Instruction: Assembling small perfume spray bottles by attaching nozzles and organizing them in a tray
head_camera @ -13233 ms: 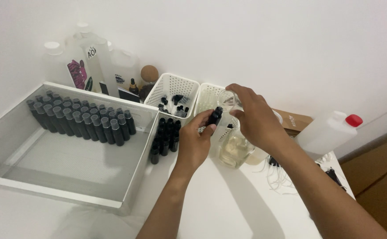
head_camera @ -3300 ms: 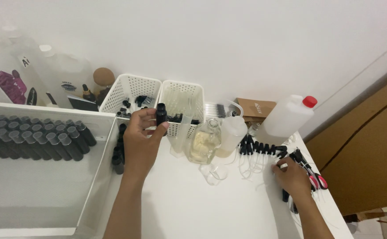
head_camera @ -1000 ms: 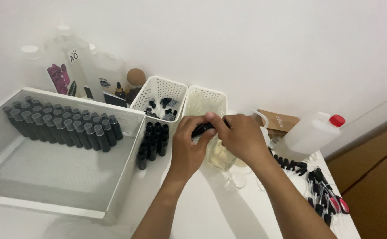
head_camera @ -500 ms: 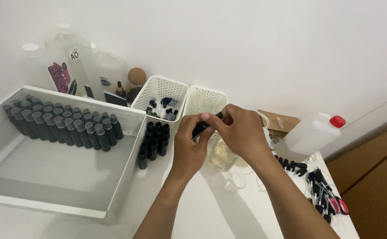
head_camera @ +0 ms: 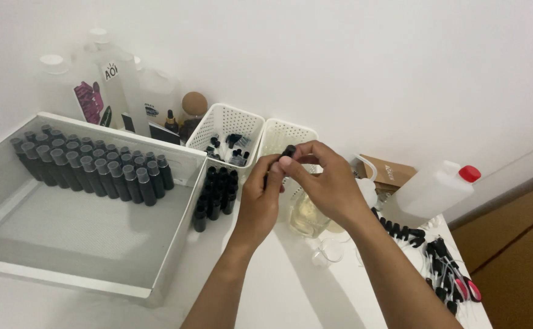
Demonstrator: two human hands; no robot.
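Capping step: left hand [head_camera: 260, 198] grips a small black cylindrical bottle [head_camera: 271, 178] above the white desk [head_camera: 266, 286] — right hand [head_camera: 330, 186] pinches its black cap [head_camera: 288, 150]. Next move likely needs a firm twist.

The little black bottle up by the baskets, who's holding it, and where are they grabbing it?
Both hands hold the small black bottle. The left hand grips its body lower down; the right hand pinches its top with the fingertips.

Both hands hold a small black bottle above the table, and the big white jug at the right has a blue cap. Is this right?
Not quite: the head view shows the white jug has a red cap. As you say, the left hand and right hand hold a small black bottle above the table.
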